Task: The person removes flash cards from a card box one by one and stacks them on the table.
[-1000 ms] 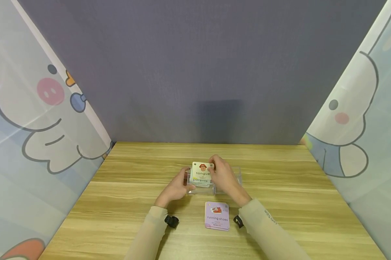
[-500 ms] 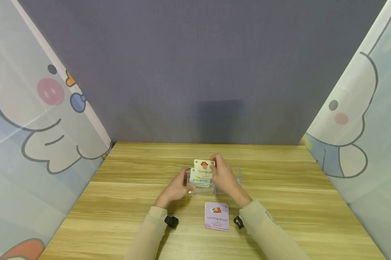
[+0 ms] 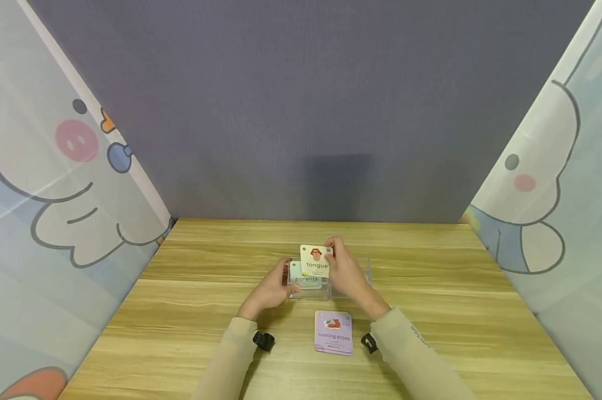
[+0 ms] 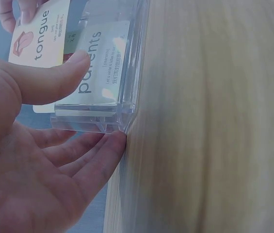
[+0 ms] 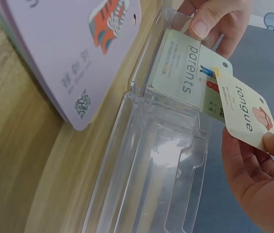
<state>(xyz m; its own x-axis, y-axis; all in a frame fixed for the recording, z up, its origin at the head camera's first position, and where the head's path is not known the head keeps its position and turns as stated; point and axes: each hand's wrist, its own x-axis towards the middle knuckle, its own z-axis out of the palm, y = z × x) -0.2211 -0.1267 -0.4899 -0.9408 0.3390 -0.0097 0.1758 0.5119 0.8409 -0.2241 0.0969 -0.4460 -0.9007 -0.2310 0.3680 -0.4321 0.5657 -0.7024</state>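
Note:
My right hand [image 3: 348, 275] pinches a cream "tongue" flashcard [image 3: 314, 260] by its edge, thumb on the printed face. That card is held over the upper part of a pale green "parents" flashcard [image 5: 183, 68], which stands in the left compartment of a clear plastic box [image 5: 158, 145]. Around the box's left end, my left hand [image 3: 272, 286] grips it, with the thumb [image 4: 59, 80] across the front and the fingers along the end wall. In the right wrist view, the box's other compartment shows bare clear walls.
A small stack of purple flashcards [image 3: 333, 332], "running shoes" on top, lies on the wooden table [image 3: 180, 311] in front of the box. A dark grey panel [image 3: 301, 111] stands behind the table, with cartoon-printed curtains [image 3: 80, 222] at both sides.
My right hand has lifted the "tongue" card slightly up and to the right, uncovering more of the "parents" card. That card sits a little further left. My left hand stays on the box.

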